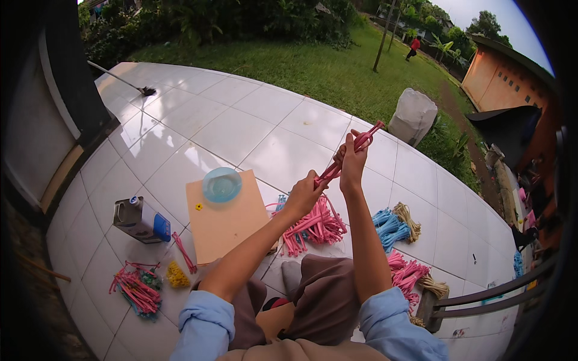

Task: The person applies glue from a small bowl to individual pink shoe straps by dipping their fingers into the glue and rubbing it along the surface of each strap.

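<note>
"Head view: where is the pink bundle [364,140]?"

"Held up in front of the person, above the tiled floor [265,147], on a slant between both hands. Its looped end points up and to the right."

"And the fingers?"

"Closed, on both sides. The left hand [308,188] is curled round the lower part; the right hand [351,160] wraps it higher up, just below the loop, with one digit pointing upward beside it. How firmly they press, I can't tell — some fingertips are hidden."

"How would it handle?"

"Light and soft, I'd judge. The strands curve round without a sharp crease, so I expect them to be pliable, not stiff. They look smooth, so they may slide over one another; nothing about them seems fragile."

"Where would you take hold?"

"Round the whole bunch, near the loop and again lower down, as the hands do — a single strand could pull loose."

"So how does it lie against the fingers?"

"It runs through both grips. A bare stretch shows between the hands, and the loop and narrow ends stick out past the right one. Little shows beyond the left, which is near a loose pile of pink strands [322,225] on the floor."
</note>
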{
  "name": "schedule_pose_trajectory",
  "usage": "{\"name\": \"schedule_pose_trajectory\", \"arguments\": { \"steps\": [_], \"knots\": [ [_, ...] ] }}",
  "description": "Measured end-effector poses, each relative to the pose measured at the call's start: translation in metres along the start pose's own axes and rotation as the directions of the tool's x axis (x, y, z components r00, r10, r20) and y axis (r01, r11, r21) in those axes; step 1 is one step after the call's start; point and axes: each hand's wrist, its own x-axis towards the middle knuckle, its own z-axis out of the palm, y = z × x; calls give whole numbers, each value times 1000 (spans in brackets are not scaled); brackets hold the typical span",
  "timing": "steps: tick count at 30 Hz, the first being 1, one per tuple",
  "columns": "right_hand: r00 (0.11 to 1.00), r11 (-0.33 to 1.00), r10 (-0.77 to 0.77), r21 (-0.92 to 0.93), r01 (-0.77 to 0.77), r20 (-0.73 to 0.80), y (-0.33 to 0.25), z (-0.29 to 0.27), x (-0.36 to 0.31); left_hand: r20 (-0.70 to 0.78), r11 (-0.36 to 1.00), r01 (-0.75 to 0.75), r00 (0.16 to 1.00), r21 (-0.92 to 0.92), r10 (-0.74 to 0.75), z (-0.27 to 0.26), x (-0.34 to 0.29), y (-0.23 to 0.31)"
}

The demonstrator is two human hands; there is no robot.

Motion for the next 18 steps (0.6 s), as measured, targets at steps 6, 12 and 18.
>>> {"name": "schedule_pose_trajectory", "arguments": {
  "steps": [6, 12, 18],
  "knots": [
    [971, 971, -210, -138, 193, -117, -1, -10, 2, -232, 790, -277, 857, 546, 461, -9, -5, 16],
    [955, 972, -232, 3, 237, -184, -5, -5, 5, -351, 730, -382, 689, 567, 633, -34, 7, 16],
    [980, 834, -198, -525, 169, 1, 53, -24, 5, -453, 755, -567, 607, 329, 653, -36, 7, 40]
  ]
}}
